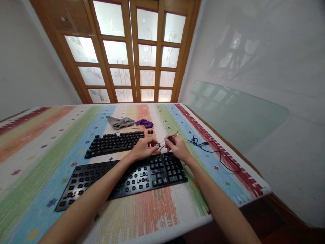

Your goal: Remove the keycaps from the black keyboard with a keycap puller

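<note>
My left hand (145, 149) is closed in a pinch, with a small black keycap (158, 144) at its fingertips. Close beside it, my right hand (176, 146) grips a thin wire keycap puller (174, 135), whose wire ends stick out past the fingers. Both hands are just above the back edge of a black keyboard (132, 184). Most of the keyboard's left and middle part shows bare switches, while keycaps sit on its right end. Behind it, many loose black keycaps (111, 144) lie in rows, and a few more (150, 131) lie apart to the right.
A grey cloth (120, 122) and a purple cloth (144, 123) lie behind the keycaps. A black cable (210, 149) curls across the striped tablecloth (33, 162) on the right. Wooden doors with glass panes (137, 51) stand beyond the table, and a white wall is to the right.
</note>
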`<act>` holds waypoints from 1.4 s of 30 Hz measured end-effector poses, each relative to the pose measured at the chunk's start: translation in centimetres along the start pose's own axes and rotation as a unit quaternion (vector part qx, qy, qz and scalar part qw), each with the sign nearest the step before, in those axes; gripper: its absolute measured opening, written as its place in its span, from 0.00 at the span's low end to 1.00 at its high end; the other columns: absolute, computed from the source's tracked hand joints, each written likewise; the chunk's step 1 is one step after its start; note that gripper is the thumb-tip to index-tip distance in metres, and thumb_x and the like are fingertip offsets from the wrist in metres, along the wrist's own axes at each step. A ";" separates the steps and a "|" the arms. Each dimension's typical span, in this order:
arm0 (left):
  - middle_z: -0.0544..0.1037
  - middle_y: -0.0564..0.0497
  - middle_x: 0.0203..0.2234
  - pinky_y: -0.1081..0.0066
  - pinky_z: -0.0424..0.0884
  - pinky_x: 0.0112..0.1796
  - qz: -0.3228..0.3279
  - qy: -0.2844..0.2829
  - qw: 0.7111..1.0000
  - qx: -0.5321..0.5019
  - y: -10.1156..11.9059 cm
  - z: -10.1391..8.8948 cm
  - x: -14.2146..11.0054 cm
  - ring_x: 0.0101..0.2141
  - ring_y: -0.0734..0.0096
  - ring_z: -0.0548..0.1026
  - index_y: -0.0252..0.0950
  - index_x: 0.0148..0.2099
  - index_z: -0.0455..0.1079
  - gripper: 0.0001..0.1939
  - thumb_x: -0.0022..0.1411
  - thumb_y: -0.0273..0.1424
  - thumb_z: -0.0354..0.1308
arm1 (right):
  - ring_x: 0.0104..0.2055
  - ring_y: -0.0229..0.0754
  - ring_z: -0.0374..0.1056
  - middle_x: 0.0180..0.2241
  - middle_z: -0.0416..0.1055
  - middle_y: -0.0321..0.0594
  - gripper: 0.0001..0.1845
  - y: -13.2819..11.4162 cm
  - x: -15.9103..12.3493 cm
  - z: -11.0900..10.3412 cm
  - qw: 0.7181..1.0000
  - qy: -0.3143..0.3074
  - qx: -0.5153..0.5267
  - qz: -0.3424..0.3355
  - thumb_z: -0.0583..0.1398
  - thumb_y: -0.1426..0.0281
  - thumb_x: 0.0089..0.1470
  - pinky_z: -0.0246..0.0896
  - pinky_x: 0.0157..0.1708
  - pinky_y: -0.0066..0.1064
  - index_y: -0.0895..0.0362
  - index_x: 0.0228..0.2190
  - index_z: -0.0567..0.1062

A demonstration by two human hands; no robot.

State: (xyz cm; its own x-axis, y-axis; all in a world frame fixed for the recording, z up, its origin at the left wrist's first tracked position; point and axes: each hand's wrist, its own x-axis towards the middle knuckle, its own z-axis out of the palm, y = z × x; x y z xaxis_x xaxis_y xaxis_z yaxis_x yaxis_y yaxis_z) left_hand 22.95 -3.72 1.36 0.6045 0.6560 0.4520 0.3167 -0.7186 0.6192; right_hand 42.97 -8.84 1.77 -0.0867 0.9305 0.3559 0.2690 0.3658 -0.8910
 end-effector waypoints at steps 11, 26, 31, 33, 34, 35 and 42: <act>0.77 0.50 0.31 0.70 0.69 0.33 0.009 0.042 0.999 0.031 -1.3 -0.7 1.9 0.30 0.70 0.73 0.34 0.41 0.73 0.10 0.62 0.35 0.59 | 0.19 0.38 0.67 0.21 0.69 0.35 0.24 0.1 0.3 0.4 0.994 0.109 -0.020 0.013 0.57 0.47 0.55 0.64 0.21 0.29 0.56 0.31 0.67; 0.75 0.43 0.41 0.58 0.66 0.46 0.046 -0.036 0.959 0.276 -6.8 0.2 7.9 0.43 0.55 0.68 0.36 0.37 0.78 0.08 0.59 0.32 0.59 | 0.19 0.36 0.67 0.22 0.69 0.35 0.16 0.0 0.2 0.6 0.995 0.091 -0.046 0.005 0.56 0.55 0.59 0.63 0.24 0.28 0.57 0.32 0.69; 0.75 0.43 0.40 0.58 0.66 0.45 0.004 -0.054 0.954 0.296 -7.9 0.5 8.5 0.43 0.54 0.69 0.36 0.36 0.78 0.10 0.59 0.34 0.58 | 0.19 0.37 0.66 0.21 0.68 0.34 0.14 0.0 0.2 0.5 0.995 0.092 -0.038 0.004 0.57 0.58 0.59 0.63 0.24 0.28 0.57 0.32 0.69; 0.75 0.43 0.40 0.58 0.66 0.45 -0.006 -0.054 0.953 0.298 -8.0 0.5 8.6 0.43 0.54 0.69 0.35 0.36 0.78 0.10 0.59 0.35 0.57 | 0.20 0.37 0.66 0.22 0.68 0.35 0.15 0.0 0.2 0.5 0.995 0.092 -0.038 0.003 0.57 0.57 0.59 0.63 0.24 0.28 0.57 0.32 0.69; 0.75 0.42 0.40 0.58 0.67 0.46 -0.009 -0.054 0.953 0.298 -8.0 0.5 8.6 0.43 0.53 0.69 0.35 0.37 0.77 0.11 0.59 0.35 0.57 | 0.20 0.37 0.66 0.22 0.68 0.35 0.15 0.0 0.2 0.5 0.995 0.091 -0.038 0.002 0.57 0.57 0.59 0.63 0.24 0.28 0.57 0.32 0.69; 0.75 0.42 0.41 0.57 0.67 0.46 -0.013 -0.054 0.953 0.297 -8.0 0.5 8.6 0.44 0.53 0.69 0.35 0.37 0.77 0.11 0.59 0.35 0.57 | 0.20 0.37 0.66 0.22 0.68 0.35 0.15 0.1 0.1 0.5 0.995 0.089 -0.039 0.000 0.57 0.57 0.59 0.63 0.24 0.28 0.57 0.32 0.69; 0.77 0.42 0.38 0.56 0.67 0.46 -0.017 -0.061 0.954 0.292 -8.4 0.4 8.6 0.42 0.53 0.70 0.34 0.36 0.76 0.12 0.58 0.35 0.56 | 0.21 0.36 0.67 0.22 0.68 0.34 0.16 0.0 0.1 0.5 0.996 0.076 -0.040 0.002 0.57 0.56 0.60 0.63 0.25 0.27 0.57 0.32 0.69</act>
State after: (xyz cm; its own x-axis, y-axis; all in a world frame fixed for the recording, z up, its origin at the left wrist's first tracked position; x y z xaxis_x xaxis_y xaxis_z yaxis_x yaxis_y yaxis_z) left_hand 25.78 7.91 -0.19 0.6553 0.6753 0.3385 0.6696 -0.7267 0.1533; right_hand 42.45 -8.78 1.67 0.0594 0.9161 0.3965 0.3456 0.3537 -0.8692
